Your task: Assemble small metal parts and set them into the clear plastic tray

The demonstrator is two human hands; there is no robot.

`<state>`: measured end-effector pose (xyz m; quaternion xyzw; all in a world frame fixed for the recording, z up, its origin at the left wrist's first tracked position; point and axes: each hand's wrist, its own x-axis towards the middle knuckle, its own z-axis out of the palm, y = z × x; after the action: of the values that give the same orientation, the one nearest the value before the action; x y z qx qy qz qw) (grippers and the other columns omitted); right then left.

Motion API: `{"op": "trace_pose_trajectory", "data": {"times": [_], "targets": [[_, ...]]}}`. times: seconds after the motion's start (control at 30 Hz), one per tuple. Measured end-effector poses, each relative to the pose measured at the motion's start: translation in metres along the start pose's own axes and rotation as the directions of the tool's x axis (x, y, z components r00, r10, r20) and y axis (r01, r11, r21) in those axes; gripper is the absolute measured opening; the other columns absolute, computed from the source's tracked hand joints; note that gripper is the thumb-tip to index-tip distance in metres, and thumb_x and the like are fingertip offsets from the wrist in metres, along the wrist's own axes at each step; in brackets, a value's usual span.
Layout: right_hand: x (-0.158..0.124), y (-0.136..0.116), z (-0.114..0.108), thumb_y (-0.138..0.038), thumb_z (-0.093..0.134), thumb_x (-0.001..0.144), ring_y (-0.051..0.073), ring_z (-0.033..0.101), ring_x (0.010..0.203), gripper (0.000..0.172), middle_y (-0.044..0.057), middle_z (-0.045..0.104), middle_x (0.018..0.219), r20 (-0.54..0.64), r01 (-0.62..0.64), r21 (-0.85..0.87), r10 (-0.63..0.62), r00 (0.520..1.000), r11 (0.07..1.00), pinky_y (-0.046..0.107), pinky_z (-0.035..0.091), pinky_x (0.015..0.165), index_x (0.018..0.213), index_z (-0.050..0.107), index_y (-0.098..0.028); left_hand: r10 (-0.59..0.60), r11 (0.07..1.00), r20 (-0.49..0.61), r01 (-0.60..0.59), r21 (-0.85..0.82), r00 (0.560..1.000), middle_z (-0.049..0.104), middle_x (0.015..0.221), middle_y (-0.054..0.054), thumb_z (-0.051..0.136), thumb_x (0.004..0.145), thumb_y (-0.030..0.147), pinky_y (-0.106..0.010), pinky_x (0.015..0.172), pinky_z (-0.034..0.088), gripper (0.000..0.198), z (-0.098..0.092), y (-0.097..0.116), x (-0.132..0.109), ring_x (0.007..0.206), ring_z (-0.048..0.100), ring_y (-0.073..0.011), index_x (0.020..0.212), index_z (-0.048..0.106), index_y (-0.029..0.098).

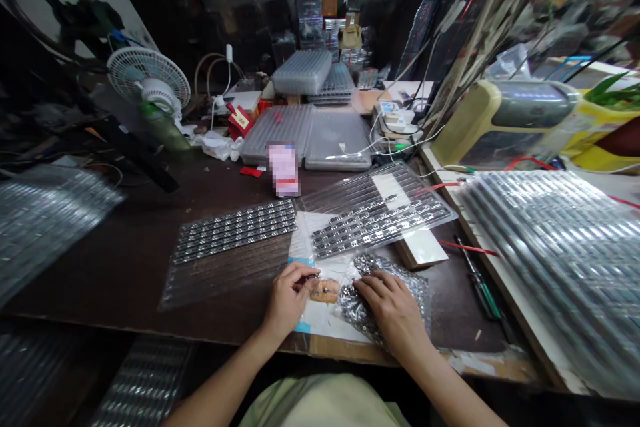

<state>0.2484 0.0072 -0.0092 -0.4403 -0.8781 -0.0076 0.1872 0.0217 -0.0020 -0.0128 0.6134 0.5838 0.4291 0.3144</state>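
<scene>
My left hand (289,297) pinches a small dark metal part (313,275) at the left edge of a small orange-brown block (325,291). The part's exact kind is too small to make out. Bent over a heap of small shiny metal parts (367,327) on clear plastic, my right hand (393,307) has its fingertips closed on a small metal part (351,288). Beyond the hands, a clear ribbed tray (345,197) holds rows of dark-and-silver pieces. Another ribbed tray (215,280) to the left carries similar rows along its far side.
A screwdriver (485,293) with a green handle lies right of the heap. Stacked filled trays (560,247) stand at the right, more (50,220) at the left. A phone (283,170), closed clear cases (337,140) and a fan (150,80) are farther back.
</scene>
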Motion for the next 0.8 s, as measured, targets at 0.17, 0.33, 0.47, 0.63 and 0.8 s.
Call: {"op": "trace_pose_trajectory", "data": {"times": [0.17,0.33,0.47,0.63,0.8], "targets": [[0.008,-0.004,0.005,-0.018,0.048,0.092,0.02,0.053,0.093,0.018,0.005,0.068,0.095,-0.132,-0.07,0.102,0.083,0.988,0.992,0.034,0.038,0.081,0.098,0.065,-0.021,0.02,0.998,0.026,-0.022,0.065,0.999,0.065,0.089,-0.005,0.056,0.085,0.021,-0.022,0.061,0.049,0.015,0.001,0.006,0.005,0.079,0.063,-0.0154,0.091,0.07,0.019],[0.007,-0.005,0.003,-0.02,0.051,0.089,0.019,0.053,0.085,0.013,0.005,0.063,0.09,-0.179,-0.155,0.199,0.191,0.965,0.968,0.033,0.038,0.076,0.09,0.064,-0.02,0.196,0.953,0.146,-0.223,0.204,0.97,0.064,0.086,-0.003,0.062,0.083,0.02,-0.027,0.075,0.048,0.013,0.012,0.017,0.003,0.083,0.061,-0.0163,0.092,0.07,0.023],[0.006,-0.006,0.002,-0.017,0.05,0.087,0.018,0.052,0.081,0.012,0.004,0.061,0.084,-0.176,-0.177,0.245,0.223,0.959,0.953,0.032,0.038,0.074,0.087,0.062,-0.019,0.246,0.917,0.186,-0.29,0.275,0.951,0.064,0.085,-0.003,0.063,0.083,0.019,-0.028,0.074,0.047,0.014,0.02,0.016,-0.002,0.082,0.059,-0.0167,0.094,0.07,0.024],[0.007,-0.006,0.001,-0.018,0.049,0.088,0.019,0.051,0.079,0.011,0.004,0.06,0.081,-0.169,-0.173,0.263,0.222,0.96,0.949,0.032,0.038,0.073,0.087,0.06,-0.019,0.262,0.912,0.184,-0.305,0.273,0.947,0.064,0.084,-0.003,0.063,0.082,0.016,-0.028,0.072,0.047,0.014,0.022,0.009,-0.002,0.081,0.059,-0.0163,0.092,0.07,0.023],[0.008,-0.007,0.001,-0.018,0.047,0.089,0.019,0.052,0.08,0.013,0.004,0.061,0.082,-0.154,-0.186,0.288,0.237,0.959,0.94,0.032,0.039,0.074,0.087,0.06,-0.019,0.249,0.918,0.202,-0.297,0.262,0.947,0.065,0.083,-0.004,0.063,0.082,0.018,-0.029,0.073,0.048,0.013,0.022,0.007,-0.001,0.081,0.059,-0.017,0.092,0.071,0.022]]}}
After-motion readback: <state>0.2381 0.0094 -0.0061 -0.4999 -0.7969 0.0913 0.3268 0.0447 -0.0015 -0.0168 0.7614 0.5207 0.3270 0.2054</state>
